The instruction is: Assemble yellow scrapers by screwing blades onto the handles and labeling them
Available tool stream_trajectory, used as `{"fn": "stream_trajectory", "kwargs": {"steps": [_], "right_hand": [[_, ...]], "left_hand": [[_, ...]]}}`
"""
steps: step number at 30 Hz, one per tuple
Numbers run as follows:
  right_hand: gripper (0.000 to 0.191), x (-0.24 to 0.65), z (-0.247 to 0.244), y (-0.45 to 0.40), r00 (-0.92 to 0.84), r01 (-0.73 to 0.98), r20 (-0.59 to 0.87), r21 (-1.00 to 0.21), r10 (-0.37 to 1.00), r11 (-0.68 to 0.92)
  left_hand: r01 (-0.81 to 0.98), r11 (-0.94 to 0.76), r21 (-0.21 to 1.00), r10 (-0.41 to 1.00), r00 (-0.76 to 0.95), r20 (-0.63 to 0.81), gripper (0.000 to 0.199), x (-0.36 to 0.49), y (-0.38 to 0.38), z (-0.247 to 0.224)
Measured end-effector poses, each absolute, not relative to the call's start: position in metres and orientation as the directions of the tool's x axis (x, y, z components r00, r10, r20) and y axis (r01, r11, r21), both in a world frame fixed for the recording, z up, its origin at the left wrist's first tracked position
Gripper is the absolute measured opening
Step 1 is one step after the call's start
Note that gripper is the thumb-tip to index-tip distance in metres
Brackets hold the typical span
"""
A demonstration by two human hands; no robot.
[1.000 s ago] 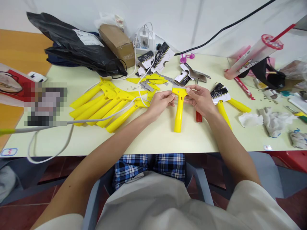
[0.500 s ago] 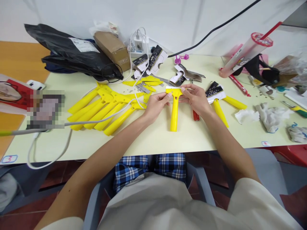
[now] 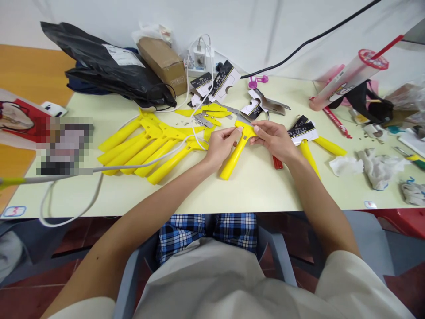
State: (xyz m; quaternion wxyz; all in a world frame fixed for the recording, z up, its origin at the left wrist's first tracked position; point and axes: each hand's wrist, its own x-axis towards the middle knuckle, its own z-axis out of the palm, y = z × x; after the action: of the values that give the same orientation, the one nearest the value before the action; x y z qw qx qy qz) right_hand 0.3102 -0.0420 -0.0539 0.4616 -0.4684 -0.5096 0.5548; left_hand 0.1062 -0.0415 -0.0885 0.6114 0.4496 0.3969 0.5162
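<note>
Between my two hands is a yellow scraper (image 3: 233, 159), its handle slanting down to the left over the table. My left hand (image 3: 220, 145) pinches the left end of its head with thumb and fingers. At the head's right end, my right hand (image 3: 274, 138) grips with the thumb on top and the fingers beneath. A red-handled tool (image 3: 277, 162) lies under my right wrist, its far part mostly covered. Left of my left hand several yellow scraper handles (image 3: 142, 148) lie side by side. Yellow head pieces, metal blades (image 3: 203, 120) and small screws lie behind them.
Black-and-white cardboard sleeves (image 3: 223, 84) lie behind my hands. Packaged yellow scrapers (image 3: 308, 153) rest to the right, near crumpled tissue (image 3: 378, 168). A white cable (image 3: 133, 167) crosses the handles. A tall cup with a straw (image 3: 352, 77) and a black bag (image 3: 109, 66) stand farther back.
The scraper has turned in my hands; its handle has swung from pointing straight toward me to the lower left. The view has shifted slightly, and both hands keep their hold.
</note>
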Motion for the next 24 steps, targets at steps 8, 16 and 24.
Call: {"fn": "stream_trajectory", "kwargs": {"steps": [8, 16, 24], "right_hand": [[0.046, 0.309, -0.048, -0.047, -0.241, 0.036, -0.013, -0.999, 0.97, -0.005], [0.048, 0.315, -0.052, -0.045, -0.235, 0.078, 0.005, -0.997, 0.972, 0.024], [0.059, 0.32, -0.055, -0.043, -0.224, 0.093, -0.043, -0.995, 0.974, -0.023]], "left_hand": [[-0.249, 0.112, 0.962, 0.985, 0.156, -0.075, 0.031, 0.105, -0.045, -0.084], [-0.342, 0.12, 0.932, 0.981, 0.185, -0.058, 0.027, 0.106, -0.04, -0.09], [-0.382, 0.15, 0.912, 0.978, 0.193, -0.08, 0.032, 0.106, -0.039, -0.091]]}}
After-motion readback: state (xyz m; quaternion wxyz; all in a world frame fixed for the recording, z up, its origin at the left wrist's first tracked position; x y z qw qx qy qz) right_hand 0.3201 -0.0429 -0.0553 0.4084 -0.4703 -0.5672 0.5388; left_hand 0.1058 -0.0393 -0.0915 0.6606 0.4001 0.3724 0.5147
